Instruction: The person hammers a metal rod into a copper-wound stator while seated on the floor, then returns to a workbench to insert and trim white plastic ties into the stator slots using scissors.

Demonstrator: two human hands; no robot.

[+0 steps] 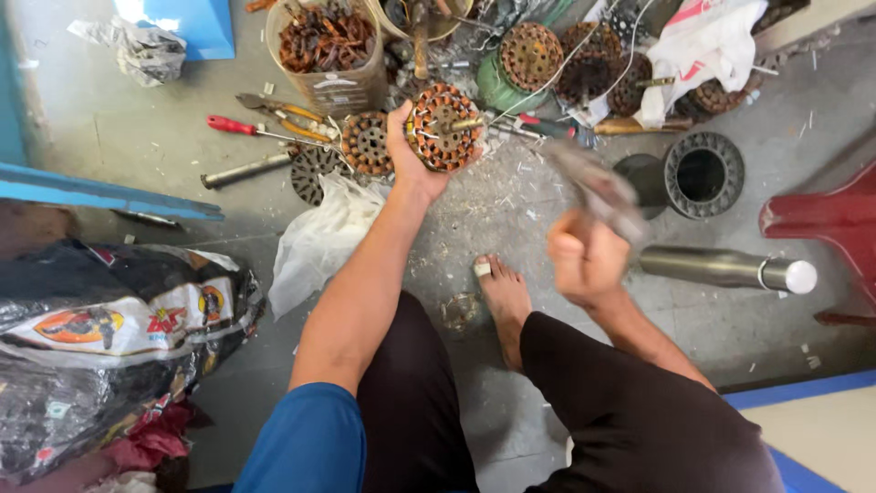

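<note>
- Right hand (584, 260): fist closed around a blurred metal tool (598, 190), raised mid-swing; exact type unclear.
- Left hand (411, 151): fingers wrapped round a copper-wound motor stator (444, 128), held above the floor (511, 210).
- Advice: grip the stator rim firmly, fingers clear of the strike.

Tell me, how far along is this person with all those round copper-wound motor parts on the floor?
Done, apparently: a box holds loose copper wire, and bare cores lie on the floor. In hand: the left hand holds a wound stator while the right hand swings a blurred tool. Left: several wound stators wait behind.
</note>
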